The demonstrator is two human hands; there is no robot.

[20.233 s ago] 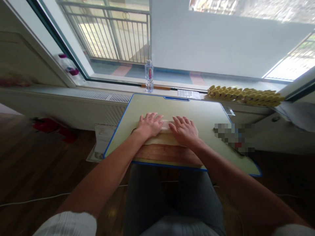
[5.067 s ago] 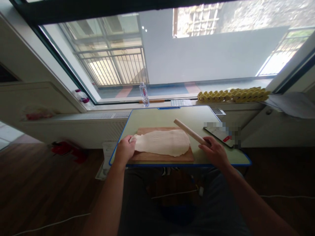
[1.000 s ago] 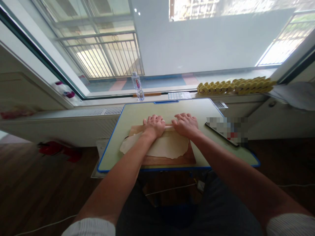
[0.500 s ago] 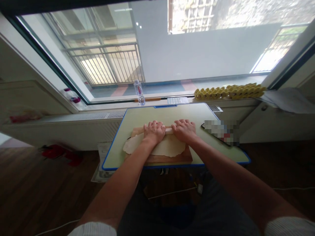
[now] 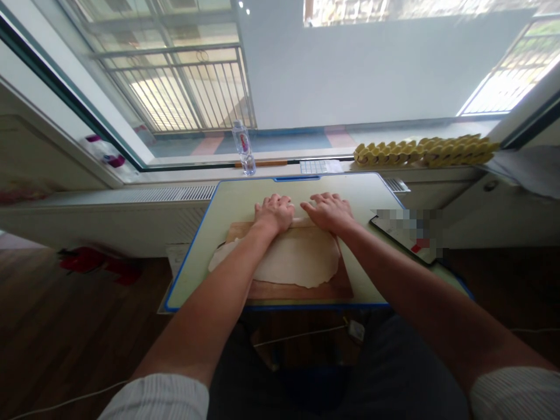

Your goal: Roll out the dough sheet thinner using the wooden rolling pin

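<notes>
**2 hands on the pin, dough past the board's left edge**

Our left hand (image 5: 275, 214) and right hand (image 5: 330, 211) lie palms down on the rolling pin (image 5: 301, 223), 1 toward each end; we see it bare only between them. Spacing probably keeps the pressure even. Grip: over the pin's top; we can't tell if fingers wrap it. Pin lies along the far edge of the dough (image 5: 301, 256). Dough is flat on the wooden board (image 5: 343, 283), overhanging at left, partly hidden by our left forearm (image 5: 214, 297). Board likely gives us a firm base on the counter (image 5: 236, 195).

Obstacle check: flat device (image 5: 405, 236) on the counter, just beside our right forearm (image 5: 406, 280) in view. Bottle (image 5: 244, 149) and yellow tray (image 5: 389, 154) on the sill (image 5: 273, 171), out of our way.
</notes>
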